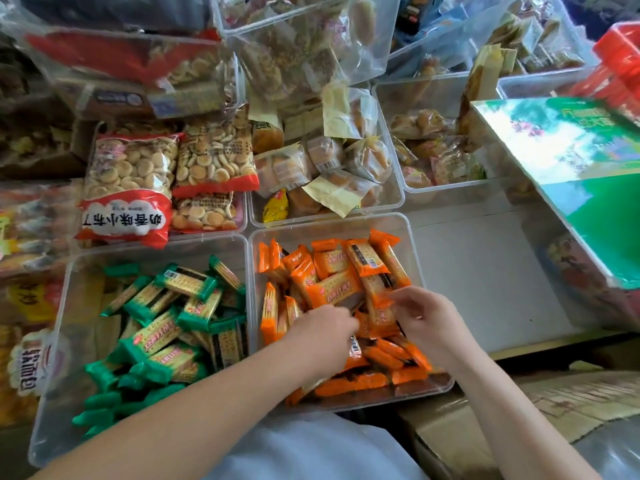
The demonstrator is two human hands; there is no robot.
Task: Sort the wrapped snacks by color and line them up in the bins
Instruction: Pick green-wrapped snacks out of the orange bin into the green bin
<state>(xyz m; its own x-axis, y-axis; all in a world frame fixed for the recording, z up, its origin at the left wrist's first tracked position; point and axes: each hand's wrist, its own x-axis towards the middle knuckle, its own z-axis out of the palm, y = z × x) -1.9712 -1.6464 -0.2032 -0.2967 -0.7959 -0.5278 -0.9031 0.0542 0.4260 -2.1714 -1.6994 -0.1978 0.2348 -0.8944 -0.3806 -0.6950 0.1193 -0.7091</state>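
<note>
A clear bin (417, 258) in front of me holds several orange-wrapped snacks (332, 271), some stood on edge at its left side, others piled loosely. Both my hands are inside it. My left hand (322, 329) reaches into the pile with fingers curled down among the orange packs. My right hand (427, 318) pinches an orange pack (379, 322) at the middle of the bin. To the left, a second clear bin (65, 289) holds several green-wrapped snacks (166, 327) lying in a loose heap.
Behind stand bins of round-biscuit bags (131, 188), wrapped small cakes (325, 161) and buns (426, 147). A green box (588, 174) leans at the right over a bare grey shelf (485, 271). Cardboard (571, 403) lies at the lower right.
</note>
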